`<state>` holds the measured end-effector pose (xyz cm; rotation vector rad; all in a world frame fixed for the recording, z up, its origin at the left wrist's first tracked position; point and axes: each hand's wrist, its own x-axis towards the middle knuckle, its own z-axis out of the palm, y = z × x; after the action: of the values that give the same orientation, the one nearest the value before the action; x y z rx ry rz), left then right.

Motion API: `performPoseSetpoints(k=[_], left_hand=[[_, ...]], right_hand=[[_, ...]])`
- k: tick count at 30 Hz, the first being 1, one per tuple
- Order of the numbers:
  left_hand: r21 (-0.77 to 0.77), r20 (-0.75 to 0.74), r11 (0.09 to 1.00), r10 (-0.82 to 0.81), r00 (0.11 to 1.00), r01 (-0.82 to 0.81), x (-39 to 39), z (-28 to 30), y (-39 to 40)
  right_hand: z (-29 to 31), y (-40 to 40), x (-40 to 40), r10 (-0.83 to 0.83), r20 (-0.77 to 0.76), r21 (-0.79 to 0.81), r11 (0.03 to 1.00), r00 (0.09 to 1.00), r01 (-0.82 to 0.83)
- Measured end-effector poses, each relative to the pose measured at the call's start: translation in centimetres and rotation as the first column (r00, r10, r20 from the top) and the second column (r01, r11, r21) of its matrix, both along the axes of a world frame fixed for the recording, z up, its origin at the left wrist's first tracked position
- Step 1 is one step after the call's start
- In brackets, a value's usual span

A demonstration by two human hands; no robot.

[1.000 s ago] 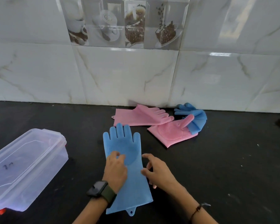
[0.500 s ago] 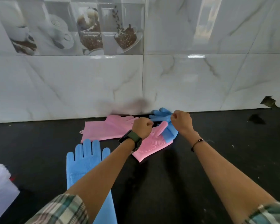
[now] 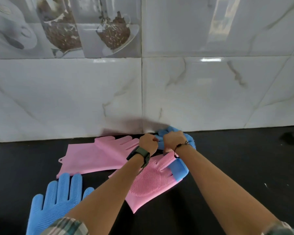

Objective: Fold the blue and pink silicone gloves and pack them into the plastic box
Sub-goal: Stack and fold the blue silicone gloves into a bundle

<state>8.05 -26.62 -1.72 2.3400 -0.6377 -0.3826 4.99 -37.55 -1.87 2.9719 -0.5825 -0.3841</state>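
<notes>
Both hands reach to the back of the black counter (image 3: 236, 167) by the wall. My left hand (image 3: 148, 143) and my right hand (image 3: 174, 139) are closed on a crumpled blue glove (image 3: 178, 168), which lies partly over a pink glove (image 3: 151, 182) with its bristled palm up. A second pink glove (image 3: 95, 156) lies flat to the left, fingers pointing right. Another blue glove (image 3: 58, 197) lies flat at the near left, fingers pointing away from me, partly hidden by my left arm. The plastic box is out of view.
A white marble-tiled wall (image 3: 193, 92) stands right behind the gloves. A small dark mark (image 3: 290, 139) sits on the counter at the far right near the wall.
My hands left the flat blue glove at the near left and reached back to the second blue glove, closing on it. The view swung right and closer; the box dropped out of view.
</notes>
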Motion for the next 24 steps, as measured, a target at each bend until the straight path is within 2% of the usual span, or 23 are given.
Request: performPoseSetpoints(k=[2, 4, 6, 7, 9, 10, 12, 13, 17, 20, 22, 24], left_hand=[[-0.081, -0.044, 0.995, 0.057, 0.997, -0.061, 0.1, -0.3, 0.4], [-0.108, -0.058, 0.988, 0.104, 0.993, -0.11, 0.2, -0.2, 1.1], [-0.119, -0.109, 0.982, 0.132, 0.985, -0.144, 0.1, 0.0, 1.9], [-0.168, -0.186, 0.971, 0.137, 0.973, -0.169, 0.0, 0.1, 2.2], [-0.36, -0.368, 0.903, 0.092, 0.925, -0.233, -0.7, 1.0, 3.0], [-0.459, -0.412, 0.847, 0.064, 0.909, -0.268, -1.1, 1.7, 3.5], [-0.599, -0.411, 0.755, -0.005, 0.912, -0.266, -2.1, 3.4, 5.0], [-0.643, -0.387, 0.729, -0.045, 0.921, -0.235, -2.6, 4.5, 6.1], [-0.813, -0.273, 0.578, -0.27, 0.923, -0.071, -4.1, 8.9, 13.3], [-0.852, -0.246, 0.521, -0.303, 0.921, -0.056, -5.8, 11.3, 20.3], [-0.84, -0.267, 0.535, -0.265, 0.927, -0.089, -7.0, 11.2, 25.0], [-0.8, -0.367, 0.564, -0.186, 0.911, -0.207, -7.8, 9.4, 29.0]], right_hand=[[0.2, 0.2, -0.5, 0.021, 0.128, -0.041, 0.999, 0.992, -0.016], [1.2, 0.4, -1.4, -0.046, 0.236, 0.014, 0.999, 0.971, 0.044], [3.0, 0.4, -2.2, -0.077, 0.341, 0.168, 0.986, 0.937, 0.019], [4.5, 0.6, -2.7, -0.102, 0.402, 0.259, 0.966, 0.91, -0.007], [8.0, 1.4, -3.9, -0.199, 0.521, 0.418, 0.907, 0.83, -0.045], [9.8, 1.9, -4.4, -0.251, 0.566, 0.489, 0.869, 0.785, -0.074], [13.4, 3.8, -5.6, -0.366, 0.577, 0.67, 0.724, 0.731, -0.166], [15.1, 4.9, -6.3, -0.406, 0.548, 0.757, 0.613, 0.731, -0.227], [19.6, 9.8, -9.2, -0.432, 0.43, 0.902, 0.169, 0.793, -0.397], [20.1, 14.0, -10.3, -0.445, 0.242, 0.913, -0.196, 0.862, -0.358], [18.9, 16.9, -10.1, -0.381, 0.134, 0.893, -0.354, 0.915, -0.278], [16.5, 19.7, -9.2, -0.309, 0.07, 0.876, -0.435, 0.948, -0.207]])
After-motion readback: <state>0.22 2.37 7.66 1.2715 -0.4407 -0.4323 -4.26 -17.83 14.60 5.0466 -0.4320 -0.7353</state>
